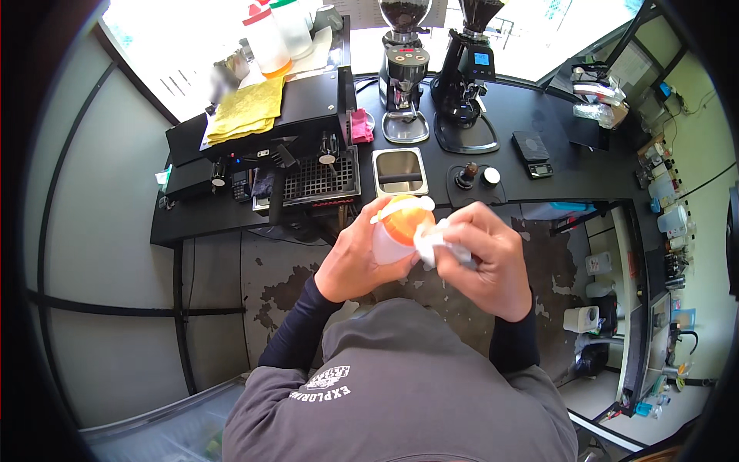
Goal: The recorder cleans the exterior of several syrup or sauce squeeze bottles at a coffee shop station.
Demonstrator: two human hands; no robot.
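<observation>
My left hand point(353, 258) is wrapped round a translucent white bottle point(387, 251) with an orange lid point(408, 223). A white strap or spout cap lies across the top of the lid. In the fingers of my right hand point(493, 258) a crumpled white tissue point(440, 240) is pinched, pressed against the side of the lid. I cannot tell whether it is paper or cloth. Both hands are in front of my chest, just short of the counter's near edge. The bottle's lower part is hidden by my left hand's thumb and palm.
Beyond my hands, a steel knock box point(399, 171) is set in the black counter point(531, 200). An espresso machine point(312, 115) carrying a yellow cloth point(246, 110) stands left. Two coffee grinders point(406, 85) stand at the back, a small scale point(533, 153) to the right. A tamper point(466, 175) sits nearby.
</observation>
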